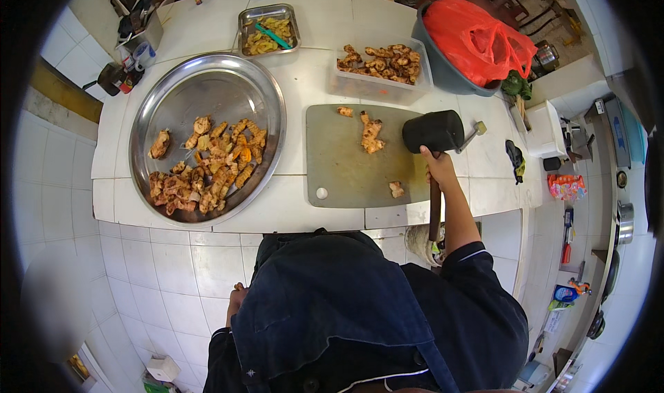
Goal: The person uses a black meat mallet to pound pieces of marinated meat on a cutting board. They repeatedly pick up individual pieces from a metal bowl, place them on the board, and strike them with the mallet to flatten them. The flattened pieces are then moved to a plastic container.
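Observation:
My right hand [441,166] is closed round the dark handle of a mallet [434,132]. The mallet's thick black head lies over the right end of a grey-green cutting board [335,165]. A knobbly ginger-like root [371,133] rests on the board left of the mallet. Two smaller pieces lie there too: a root piece [345,111] at the top edge and a pale chunk [396,189] near the front. My left hand [237,300] hangs low beside my body, away from the table. Its fingers look curled; whatever they hold is too small to make out.
Left of the board stands a large round steel tray [173,92] with many root pieces. Behind are a small steel tray [243,47] of sliced pieces with a green tool, a plastic tub [377,85] of roots, and a grey basin [449,68] holding a red bag [470,37].

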`<state>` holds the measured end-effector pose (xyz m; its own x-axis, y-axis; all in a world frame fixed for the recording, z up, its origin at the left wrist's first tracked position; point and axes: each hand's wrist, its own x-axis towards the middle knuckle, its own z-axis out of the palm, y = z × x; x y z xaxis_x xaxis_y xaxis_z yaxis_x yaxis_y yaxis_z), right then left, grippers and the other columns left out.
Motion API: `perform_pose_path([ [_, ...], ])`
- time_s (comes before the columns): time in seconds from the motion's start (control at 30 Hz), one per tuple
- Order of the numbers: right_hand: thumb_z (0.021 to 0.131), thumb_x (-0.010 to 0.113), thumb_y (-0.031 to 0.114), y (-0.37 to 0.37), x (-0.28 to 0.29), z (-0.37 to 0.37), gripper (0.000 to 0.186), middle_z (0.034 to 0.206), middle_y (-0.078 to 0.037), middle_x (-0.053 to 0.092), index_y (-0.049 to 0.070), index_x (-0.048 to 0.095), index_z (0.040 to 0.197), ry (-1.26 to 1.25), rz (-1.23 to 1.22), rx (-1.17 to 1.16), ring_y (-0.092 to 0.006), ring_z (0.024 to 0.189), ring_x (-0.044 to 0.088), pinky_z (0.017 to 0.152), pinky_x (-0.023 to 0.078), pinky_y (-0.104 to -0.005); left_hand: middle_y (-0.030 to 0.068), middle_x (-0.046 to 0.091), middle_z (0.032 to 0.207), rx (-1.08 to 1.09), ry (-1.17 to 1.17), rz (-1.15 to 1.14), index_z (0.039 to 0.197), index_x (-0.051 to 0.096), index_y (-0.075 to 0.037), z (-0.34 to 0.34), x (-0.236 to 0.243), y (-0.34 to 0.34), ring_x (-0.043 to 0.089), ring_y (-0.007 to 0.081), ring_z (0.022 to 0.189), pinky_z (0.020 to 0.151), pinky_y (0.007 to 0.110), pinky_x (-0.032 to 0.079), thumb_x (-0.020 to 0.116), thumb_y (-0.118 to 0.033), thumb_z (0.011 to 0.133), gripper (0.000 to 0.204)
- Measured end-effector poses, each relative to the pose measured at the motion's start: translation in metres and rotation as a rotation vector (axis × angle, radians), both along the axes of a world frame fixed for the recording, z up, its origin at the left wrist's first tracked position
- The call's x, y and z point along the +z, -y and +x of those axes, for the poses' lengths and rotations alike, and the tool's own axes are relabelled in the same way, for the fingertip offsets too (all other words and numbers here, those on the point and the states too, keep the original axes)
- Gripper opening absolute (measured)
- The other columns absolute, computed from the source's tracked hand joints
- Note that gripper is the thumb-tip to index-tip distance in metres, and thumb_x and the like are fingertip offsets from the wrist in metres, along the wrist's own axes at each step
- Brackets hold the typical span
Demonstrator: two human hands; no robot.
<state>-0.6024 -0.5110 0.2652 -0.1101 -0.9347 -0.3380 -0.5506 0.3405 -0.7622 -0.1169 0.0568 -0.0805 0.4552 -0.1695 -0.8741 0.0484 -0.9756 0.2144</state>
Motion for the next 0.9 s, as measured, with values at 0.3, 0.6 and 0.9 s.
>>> perform_pose_path([
  [0.3,0.080,0.072,0.055,0.014,0.007,0.009,0.060,0.061,-0.012,0.059,-0.004,0.061,0.081,-0.280,0.037,0.198,-0.0205,0.044,0.059,0.044,0.047,-0.0337,0.0113,0.070,0.092,-0.723,-0.054,-0.080,0.095,0.071,-0.018,0.021,0.003,0.019,0.066,0.0325,0.090,0.079,0.040,0.051,0.056,-0.043,0.084,0.031],
  [0.6,0.081,0.072,0.042,-0.005,0.014,0.017,0.049,0.092,-0.019,0.064,-0.002,0.059,0.097,-0.830,-0.363,0.172,-0.0338,0.087,0.065,0.073,0.052,-0.0447,0.0146,0.069,0.086,-0.064,0.032,0.093,0.094,0.069,-0.009,-0.002,-0.001,-0.004,0.067,0.0314,0.086,0.073,0.039,0.050,0.061,-0.039,0.079,0.035],
  [0.9,0.079,0.069,0.019,-0.097,-0.029,0.056,0.028,0.103,-0.020,0.058,0.008,0.055,0.102,-0.620,-0.277,0.526,-0.0410,0.089,0.062,0.076,0.051,-0.0484,0.0139,0.068,0.075,0.043,0.142,0.065,0.076,0.064,0.010,-0.039,0.111,0.030,0.066,0.0246,0.075,0.062,0.037,0.048,0.070,-0.028,0.074,0.039],
])
